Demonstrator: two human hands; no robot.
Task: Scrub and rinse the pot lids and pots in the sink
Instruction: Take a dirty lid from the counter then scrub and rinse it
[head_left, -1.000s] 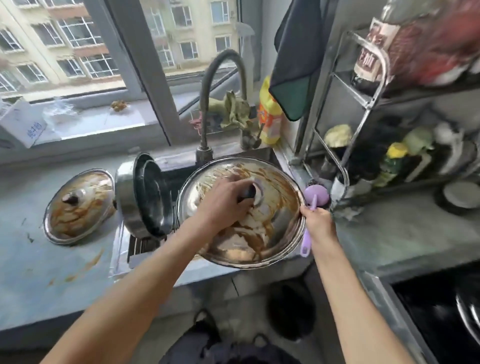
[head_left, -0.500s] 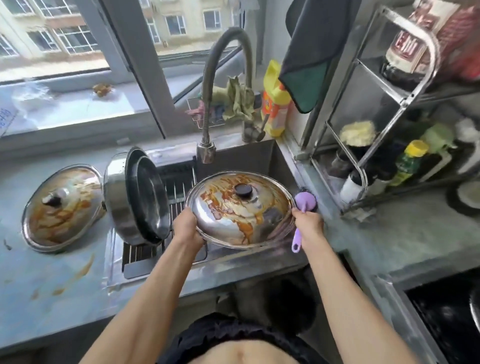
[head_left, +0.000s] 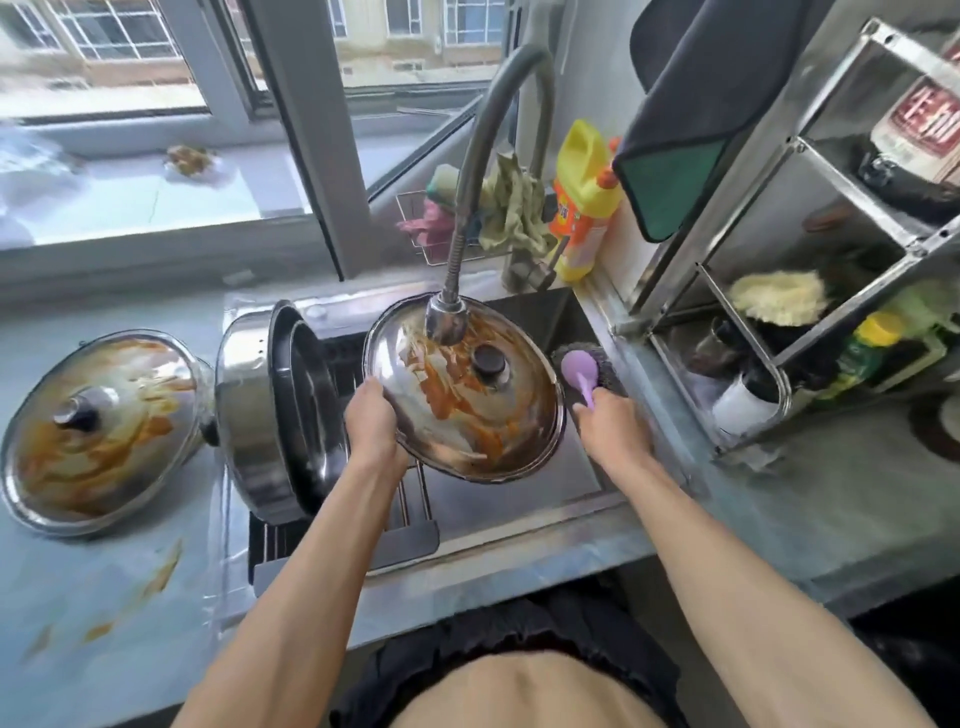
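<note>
A steel pot lid (head_left: 467, 410) smeared with orange sauce is tilted over the sink (head_left: 545, 483), right under the faucet head (head_left: 445, 322). My left hand (head_left: 371, 421) grips the lid's left rim. My right hand (head_left: 610, 428) holds the purple handle of a scrub brush (head_left: 584, 371), whose steel-wool head sits just right of the lid. A steel pot (head_left: 280, 410) lies on its side at the sink's left, its mouth facing right. A second sauce-stained lid (head_left: 98, 426) rests on the counter to the far left.
A yellow detergent bottle (head_left: 584, 200) and rags in a wire basket (head_left: 493, 208) stand behind the sink. A metal rack (head_left: 810, 249) with bottles fills the right side. A dark cloth (head_left: 691, 114) hangs above. Sauce smears mark the left counter (head_left: 130, 587).
My left hand went from the lid's knob to its left rim. The lid moved back under the faucet head and now tilts toward me. My right hand kept hold of the brush.
</note>
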